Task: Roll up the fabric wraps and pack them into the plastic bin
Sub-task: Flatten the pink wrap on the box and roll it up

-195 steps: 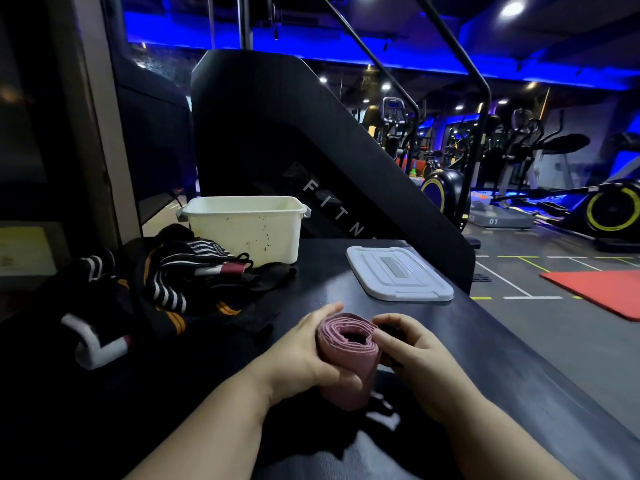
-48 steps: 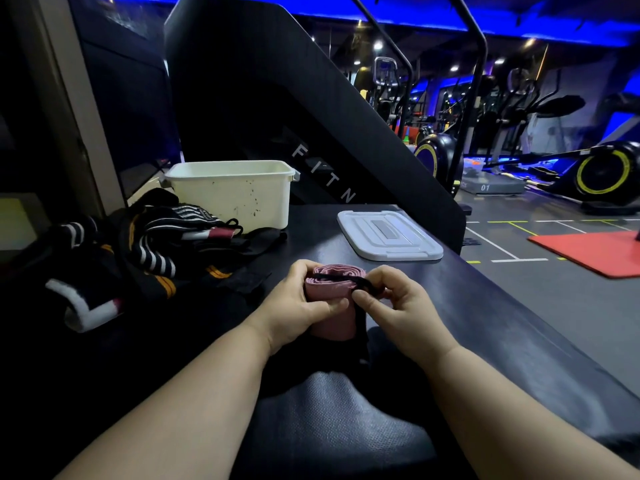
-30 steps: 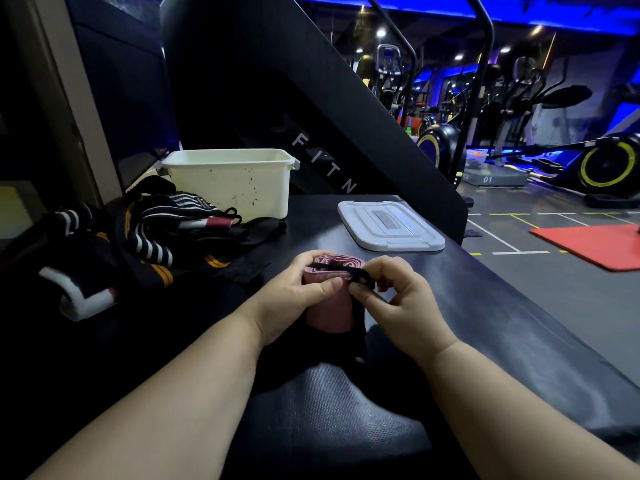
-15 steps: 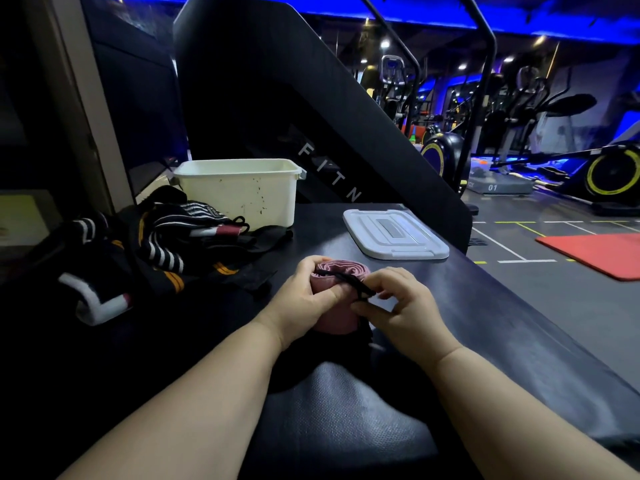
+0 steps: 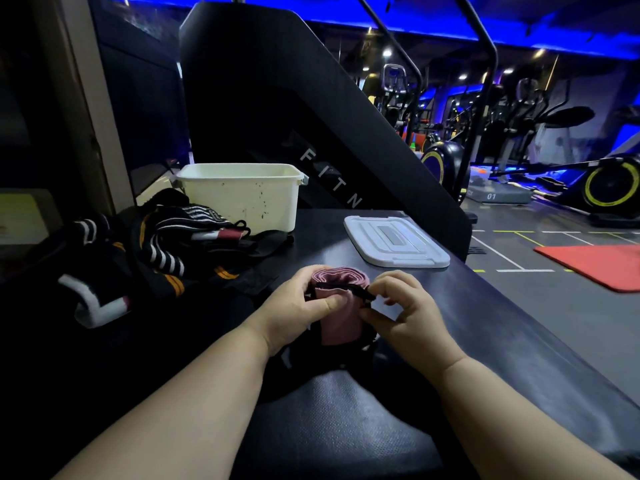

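Left hand [image 5: 294, 310]: forearm comes in from the lower left. The fingers are curled round the left side of the pink roll [image 5: 341, 322] and the thumb presses on its front face.
Right hand [image 5: 410, 317]: forearm comes in from the lower right. Thumb and forefinger pinch the end of the black strap [image 5: 341, 288]; the other fingers are loosely curled above it.
Pink roll: a wound fabric wrap, standing on end between the two hands, its lower end at the dark counter [image 5: 491, 327]. The spiral top edge faces up.
Black strap: runs across the upper front of the roll, from the left thumb to the right fingertips.
Plastic bin [image 5: 242, 199]: cream, open-topped, at the far edge of the counter, well apart from the hands and behind them to the left. Its inside cannot be seen.
Lid [image 5: 394, 242]: white, lying flat on the counter to the right of the bin, beyond the right hand.
Loose wraps [image 5: 166, 251]: a tangled black pile with white and orange stripes, left of the hands, reaching to the front of the bin.
Behind the counter: a tall black machine panel [image 5: 277, 98] rises directly behind the bin.
Floor at right: a red mat [image 5: 595, 265] and exercise bikes [image 5: 609, 185].
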